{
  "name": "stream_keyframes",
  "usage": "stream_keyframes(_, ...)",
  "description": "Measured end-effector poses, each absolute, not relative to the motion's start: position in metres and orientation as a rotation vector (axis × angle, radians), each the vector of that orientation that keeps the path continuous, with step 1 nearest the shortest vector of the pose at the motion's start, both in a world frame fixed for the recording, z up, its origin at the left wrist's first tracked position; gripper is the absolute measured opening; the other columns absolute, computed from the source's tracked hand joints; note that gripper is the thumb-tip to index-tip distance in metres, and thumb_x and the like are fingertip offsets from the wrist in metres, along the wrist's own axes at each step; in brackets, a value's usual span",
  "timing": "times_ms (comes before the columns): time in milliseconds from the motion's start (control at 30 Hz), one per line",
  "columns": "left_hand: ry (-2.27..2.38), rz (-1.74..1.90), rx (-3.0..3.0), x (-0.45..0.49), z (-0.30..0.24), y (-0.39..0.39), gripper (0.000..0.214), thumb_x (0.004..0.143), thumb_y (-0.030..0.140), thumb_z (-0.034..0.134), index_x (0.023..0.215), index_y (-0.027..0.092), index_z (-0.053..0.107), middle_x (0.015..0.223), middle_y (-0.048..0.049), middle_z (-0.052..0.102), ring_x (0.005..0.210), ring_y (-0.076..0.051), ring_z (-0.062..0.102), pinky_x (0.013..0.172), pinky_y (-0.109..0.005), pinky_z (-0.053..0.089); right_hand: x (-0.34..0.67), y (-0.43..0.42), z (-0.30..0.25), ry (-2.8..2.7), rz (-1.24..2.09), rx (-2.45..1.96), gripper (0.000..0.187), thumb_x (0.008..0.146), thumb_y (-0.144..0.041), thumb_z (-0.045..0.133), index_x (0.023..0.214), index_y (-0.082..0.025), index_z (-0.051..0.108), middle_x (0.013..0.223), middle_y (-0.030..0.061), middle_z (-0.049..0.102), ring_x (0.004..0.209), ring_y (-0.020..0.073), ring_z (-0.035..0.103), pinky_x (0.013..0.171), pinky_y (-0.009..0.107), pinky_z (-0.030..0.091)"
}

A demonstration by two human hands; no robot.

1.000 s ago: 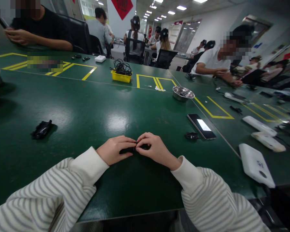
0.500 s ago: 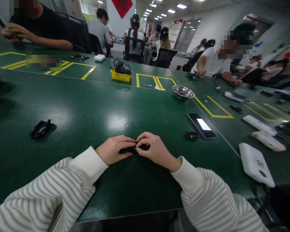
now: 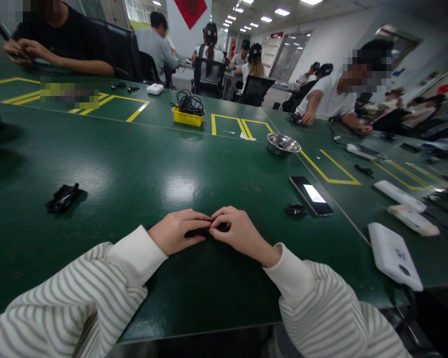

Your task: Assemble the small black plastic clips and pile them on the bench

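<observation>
Both my hands meet over a small, dark, elongated item (image 3: 197, 232) low above the green table (image 3: 134, 164). My left hand (image 3: 181, 231) is closed around its left part, thumb below and fingers on top. My right hand (image 3: 236, 228) pinches at its right end with thumb and index finger. The fingers cover most of the item, so its kind cannot be made out. Right of my right hand lies a small black bundle (image 3: 297, 211), beside a phone (image 3: 312, 195) with a lit screen. A crumpled black piece (image 3: 63, 198) rests to the left.
A steel bowl (image 3: 282, 144) and a yellow bin (image 3: 187, 117) of black cables stand further back. White devices (image 3: 395, 256) lie along the right side. Across the table, one person (image 3: 326, 94) handles something dark; another in black (image 3: 67, 44) sits at far left.
My hands stay in nearly the same grip on the dark item. The view has shifted very slightly. The person at right has moved a hand a little to the left.
</observation>
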State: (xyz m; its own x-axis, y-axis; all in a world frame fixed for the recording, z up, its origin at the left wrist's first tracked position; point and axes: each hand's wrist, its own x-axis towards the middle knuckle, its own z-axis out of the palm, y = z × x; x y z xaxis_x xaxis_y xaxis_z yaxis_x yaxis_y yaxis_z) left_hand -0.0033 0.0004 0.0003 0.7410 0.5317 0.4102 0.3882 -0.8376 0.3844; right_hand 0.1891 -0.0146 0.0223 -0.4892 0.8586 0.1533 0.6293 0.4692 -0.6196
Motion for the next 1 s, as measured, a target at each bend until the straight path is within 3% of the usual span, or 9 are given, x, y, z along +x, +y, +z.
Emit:
stream_keyframes(167, 0.726, 0.766, 2.693, -0.004, 0.001, 0.0, 0.024, 0.077, 0.022, 0.052, 0.098, 0.017, 0.059, 0.098, -0.0071, 0.062, 0.084, -0.016, 0.058, 0.073, -0.028, 0.049, 0.193, -0.01, 0.024, -2.259, 0.699, -1.195, 0.008, 0.072, -0.021, 0.057, 0.069, -0.018, 0.063, 0.082, 0.0015, 0.063, 0.077, 0.0118, 0.054, 0.066, 0.024, 0.04)
stream_keyframes(300, 0.744, 0.751, 2.711, -0.004, 0.002, 0.0, 0.024, 0.076, 0.022, 0.053, 0.098, 0.016, 0.059, 0.099, -0.0077, 0.061, 0.085, -0.017, 0.059, 0.074, -0.028, 0.049, 0.209, 0.003, 0.025, -2.125, 0.563, -1.316, 0.012, 0.075, -0.024, 0.053, 0.074, -0.016, 0.063, 0.075, 0.0015, 0.061, 0.063, 0.0084, 0.05, 0.058, 0.021, 0.038)
stream_keyframes(533, 0.757, 0.731, 2.694, -0.004, 0.003, -0.001, 0.024, 0.075, 0.021, 0.054, 0.098, 0.015, 0.059, 0.099, -0.0081, 0.062, 0.085, -0.016, 0.059, 0.074, -0.028, 0.049, 0.219, 0.015, 0.016, -2.233, 0.553, -1.332, 0.017, 0.07, -0.03, 0.061, 0.083, -0.019, 0.066, 0.069, -0.0005, 0.059, 0.056, 0.0072, 0.044, 0.054, 0.02, 0.033)
stream_keyframes(700, 0.764, 0.723, 2.698, -0.003, 0.004, -0.001, 0.024, 0.076, 0.022, 0.053, 0.098, 0.016, 0.059, 0.098, -0.0081, 0.062, 0.084, -0.017, 0.059, 0.073, -0.029, 0.05, 0.216, 0.015, 0.017, -2.267, 0.516, -1.347, 0.011, 0.071, -0.026, 0.06, 0.073, -0.018, 0.068, 0.068, 0.0002, 0.06, 0.058, 0.0076, 0.048, 0.056, 0.02, 0.035)
stream_keyframes(1000, 0.75, 0.716, 2.696, -0.004, 0.004, 0.0, 0.025, 0.076, 0.021, 0.053, 0.099, 0.014, 0.059, 0.098, -0.0091, 0.062, 0.084, -0.018, 0.058, 0.073, -0.03, 0.049, 0.223, 0.007, 0.038, -2.394, 0.732, -1.587, 0.007, 0.066, -0.014, 0.057, 0.066, -0.015, 0.064, 0.061, 0.0005, 0.063, 0.053, 0.0093, 0.056, 0.053, 0.02, 0.044)
